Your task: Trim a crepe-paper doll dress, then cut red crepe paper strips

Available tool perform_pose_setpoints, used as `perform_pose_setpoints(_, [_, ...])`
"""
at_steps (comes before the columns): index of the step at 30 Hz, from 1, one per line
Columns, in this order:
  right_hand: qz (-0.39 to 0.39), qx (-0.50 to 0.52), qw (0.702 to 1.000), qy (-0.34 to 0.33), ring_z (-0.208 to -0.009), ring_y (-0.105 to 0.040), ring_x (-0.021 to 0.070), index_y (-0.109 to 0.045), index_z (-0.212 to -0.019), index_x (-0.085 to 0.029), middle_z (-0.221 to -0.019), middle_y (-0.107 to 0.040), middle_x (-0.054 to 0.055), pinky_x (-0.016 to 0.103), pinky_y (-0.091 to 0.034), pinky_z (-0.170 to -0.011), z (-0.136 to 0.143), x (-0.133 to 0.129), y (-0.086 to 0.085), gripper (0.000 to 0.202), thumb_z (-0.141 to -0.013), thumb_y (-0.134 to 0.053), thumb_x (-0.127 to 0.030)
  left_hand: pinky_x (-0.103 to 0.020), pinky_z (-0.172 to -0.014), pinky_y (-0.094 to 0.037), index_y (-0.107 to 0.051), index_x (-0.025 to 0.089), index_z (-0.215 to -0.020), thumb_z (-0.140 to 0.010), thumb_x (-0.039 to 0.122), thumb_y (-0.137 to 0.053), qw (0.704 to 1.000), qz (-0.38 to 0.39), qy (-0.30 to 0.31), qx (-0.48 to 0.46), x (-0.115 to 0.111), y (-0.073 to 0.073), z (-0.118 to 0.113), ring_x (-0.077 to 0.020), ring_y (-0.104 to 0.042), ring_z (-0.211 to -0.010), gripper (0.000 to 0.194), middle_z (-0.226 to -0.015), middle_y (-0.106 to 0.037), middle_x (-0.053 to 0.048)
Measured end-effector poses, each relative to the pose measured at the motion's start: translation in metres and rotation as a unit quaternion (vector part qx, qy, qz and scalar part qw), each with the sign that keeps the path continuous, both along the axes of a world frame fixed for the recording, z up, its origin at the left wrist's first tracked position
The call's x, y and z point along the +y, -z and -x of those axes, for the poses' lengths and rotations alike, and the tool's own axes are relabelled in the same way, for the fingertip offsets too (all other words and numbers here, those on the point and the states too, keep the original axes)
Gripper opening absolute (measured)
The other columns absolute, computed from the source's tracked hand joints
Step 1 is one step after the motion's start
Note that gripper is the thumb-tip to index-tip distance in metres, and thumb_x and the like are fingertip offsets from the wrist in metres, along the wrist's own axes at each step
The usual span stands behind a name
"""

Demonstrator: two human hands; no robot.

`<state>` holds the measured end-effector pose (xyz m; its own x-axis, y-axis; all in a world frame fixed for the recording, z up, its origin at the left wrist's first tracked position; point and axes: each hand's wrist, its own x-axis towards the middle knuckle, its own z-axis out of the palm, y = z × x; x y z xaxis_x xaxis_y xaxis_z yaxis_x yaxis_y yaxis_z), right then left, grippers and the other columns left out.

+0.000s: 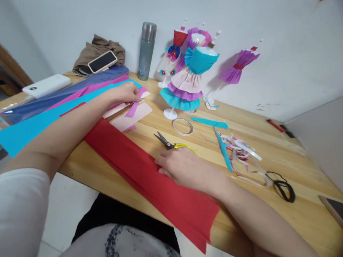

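A long folded red crepe paper piece [145, 173] lies slantwise along the table's front edge. My right hand [177, 164] rests on its upper edge with fingers curled; whether it holds anything is hidden. Just behind that hand lie scissors [168, 142] with black blades apart and yellow handles. At the back left, my left hand [129, 93] has its fingers pinched on a purple paper strip [134, 108], above pale pink paper [134, 117]. Blue paper [27, 130] passes beneath my left forearm.
Small dress forms in paper dresses [189, 79] stand at the back beside a bottle [146, 52]. A wire coil [182, 126], paper scraps [240, 149] and a black cord [284, 190] lie rightward. A phone [102, 62] and a white power bank [47, 85] are left.
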<state>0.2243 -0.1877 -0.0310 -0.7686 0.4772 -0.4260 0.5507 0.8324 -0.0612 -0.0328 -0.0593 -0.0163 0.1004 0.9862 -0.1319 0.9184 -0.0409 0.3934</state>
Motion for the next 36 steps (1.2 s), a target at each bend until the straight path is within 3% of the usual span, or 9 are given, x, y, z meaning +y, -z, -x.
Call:
perform_pose_setpoints(4, [0.005, 0.107, 0.994, 0.015, -0.086, -0.069, 0.0187, -0.074, -0.100, -0.016, -0.101, -0.078, 0.009, 0.031, -0.034, -0.066, -0.002, 0.011, 0.001, 0.014, -0.103, -0.062, -0.022, -0.023, -0.055, -0.032, -0.051, 0.018, -0.062, -0.099, 0.017, -0.063, 0.994, -0.009, -0.045, -0.095, 0.001, -0.007, 0.002, -0.0082, -0.043, -0.051, 0.039, -0.051, -0.048, 0.005])
perform_pose_setpoints(9, [0.025, 0.267, 0.960, 0.079, -0.091, -0.069, 0.0170, -0.076, -0.102, -0.014, -0.101, -0.080, 0.008, 0.027, -0.043, -0.078, 0.027, 0.044, 0.003, 0.012, -0.100, -0.065, -0.019, -0.025, -0.053, -0.033, -0.053, 0.017, -0.057, -0.098, 0.015, -0.064, 0.990, 0.037, -0.022, -0.137, 0.007, -0.003, 0.002, -0.0085, -0.045, -0.047, 0.043, -0.050, -0.052, 0.001])
perform_pose_setpoints(17, [-0.083, 0.173, 0.979, 0.073, -0.108, -0.071, 0.0246, -0.076, -0.116, -0.016, -0.127, -0.076, 0.015, 0.032, -0.046, -0.080, 0.102, 0.073, 0.038, 0.026, -0.106, -0.053, -0.025, -0.026, -0.052, -0.035, -0.051, 0.018, -0.051, -0.097, 0.016, -0.065, 0.990, 0.092, 0.011, -0.108, 0.018, 0.030, 0.002, -0.0090, -0.044, -0.043, 0.047, -0.047, -0.052, 0.000])
perform_pose_setpoints(20, [-0.084, 0.173, 0.980, 0.058, -0.104, -0.071, 0.0237, -0.074, -0.116, -0.018, -0.125, -0.076, 0.014, 0.032, -0.045, -0.077, 0.113, 0.076, 0.044, 0.027, -0.105, -0.049, -0.020, -0.026, -0.053, -0.036, -0.053, 0.018, -0.054, -0.093, 0.018, -0.069, 0.991, 0.096, 0.014, -0.097, 0.021, 0.033, 0.005, -0.0088, -0.047, -0.044, 0.042, -0.050, -0.056, 0.000])
perform_pose_setpoints(23, [-0.083, 0.195, 0.976, 0.055, -0.104, -0.069, 0.0224, -0.070, -0.120, -0.015, -0.125, -0.074, 0.014, 0.032, -0.044, -0.079, 0.114, 0.080, 0.037, 0.030, -0.105, -0.045, -0.019, -0.026, -0.055, -0.036, -0.053, 0.018, -0.057, -0.093, 0.018, -0.066, 0.992, 0.097, 0.020, -0.078, 0.017, 0.029, 0.005, -0.0081, -0.047, -0.047, 0.039, -0.049, -0.054, 0.002])
perform_pose_setpoints(26, [-0.071, 0.234, 0.966, 0.085, -0.098, -0.066, 0.0207, -0.069, -0.116, -0.014, -0.117, -0.075, 0.013, 0.031, -0.041, -0.078, 0.104, 0.083, 0.024, 0.032, -0.106, -0.039, -0.021, -0.027, -0.058, -0.034, -0.051, 0.018, -0.061, -0.095, 0.014, -0.058, 0.994, 0.086, 0.031, -0.058, 0.007, 0.024, 0.002, -0.0055, -0.043, -0.049, 0.034, -0.048, -0.048, 0.005])
perform_pose_setpoints(29, [-0.054, 0.263, 0.956, 0.114, -0.086, -0.062, 0.0185, -0.071, -0.103, -0.016, -0.099, -0.074, 0.008, 0.031, -0.039, -0.076, 0.077, 0.084, 0.012, 0.032, -0.104, -0.040, -0.022, -0.027, -0.061, -0.035, -0.053, 0.017, -0.067, -0.096, 0.017, -0.054, 0.994, 0.089, 0.032, -0.053, 0.004, 0.023, -0.001, -0.0049, -0.044, -0.051, 0.030, -0.051, -0.051, 0.005])
perform_pose_setpoints(33, [-0.057, 0.336, 0.912, 0.226, -0.076, -0.059, 0.0167, -0.064, -0.081, -0.017, -0.079, -0.066, 0.004, 0.029, -0.041, -0.073, 0.015, 0.086, 0.000, 0.031, -0.102, -0.042, -0.023, -0.026, -0.065, -0.035, -0.055, 0.017, -0.062, -0.095, 0.027, -0.056, 0.996, 0.013, 0.070, 0.053, 0.016, 0.028, 0.002, -0.0086, -0.050, -0.058, 0.034, -0.054, -0.053, 0.002])
perform_pose_setpoints(36, [-0.052, 0.354, 0.881, 0.308, -0.064, -0.055, 0.0145, -0.055, -0.069, -0.019, -0.065, -0.059, 0.002, 0.027, -0.043, -0.067, -0.043, 0.090, -0.006, 0.043, -0.107, -0.039, -0.031, -0.030, -0.064, -0.030, -0.054, 0.019, -0.061, -0.092, 0.035, -0.060, 0.982, -0.043, 0.093, 0.158, 0.026, 0.030, 0.005, -0.0150, -0.052, -0.066, 0.035, -0.062, -0.055, -0.002])
